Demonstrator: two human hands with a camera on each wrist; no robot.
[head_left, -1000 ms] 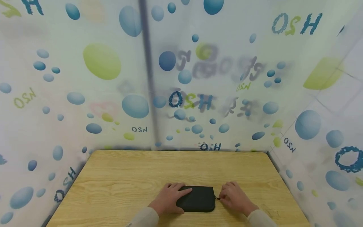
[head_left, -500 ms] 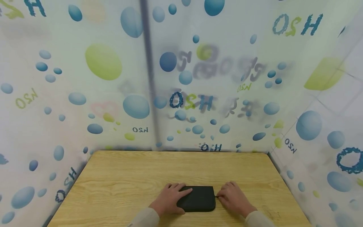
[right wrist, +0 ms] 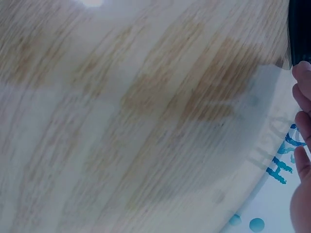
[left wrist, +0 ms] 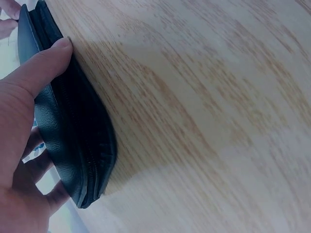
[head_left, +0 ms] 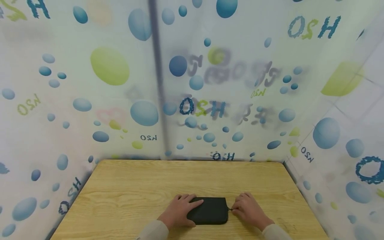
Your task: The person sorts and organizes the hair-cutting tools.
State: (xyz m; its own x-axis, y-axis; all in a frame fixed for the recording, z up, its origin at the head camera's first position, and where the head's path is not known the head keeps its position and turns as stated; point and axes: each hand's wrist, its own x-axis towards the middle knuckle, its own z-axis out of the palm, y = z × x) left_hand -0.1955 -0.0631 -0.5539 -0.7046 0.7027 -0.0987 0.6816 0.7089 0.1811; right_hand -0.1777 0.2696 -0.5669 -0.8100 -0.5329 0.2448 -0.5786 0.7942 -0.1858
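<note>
A black zip wallet [head_left: 210, 210] lies flat near the front of the wooden table. My left hand [head_left: 179, 211] holds its left end. In the left wrist view the thumb [left wrist: 51, 60] lies across the zipped near edge of the wallet [left wrist: 73, 116], with the other fingers round the far side. At the right end, my right hand [head_left: 249, 210] pinches the small zipper pull [head_left: 230, 209] between thumb and forefinger. Only the fingers [right wrist: 303, 92] and a dark corner of the wallet [right wrist: 300, 34] show at the edge of the right wrist view; there the pull is hidden.
The light wooden table [head_left: 135, 186] extends to both sides of the wallet and behind it. Pale curtains [head_left: 120, 100] printed with blue and green bubbles and mirrored lettering enclose it at the back and both sides.
The right hand shifts very slightly at the zipper pull, first left, then a little back to the right. Left hand and wallet stay in place.
</note>
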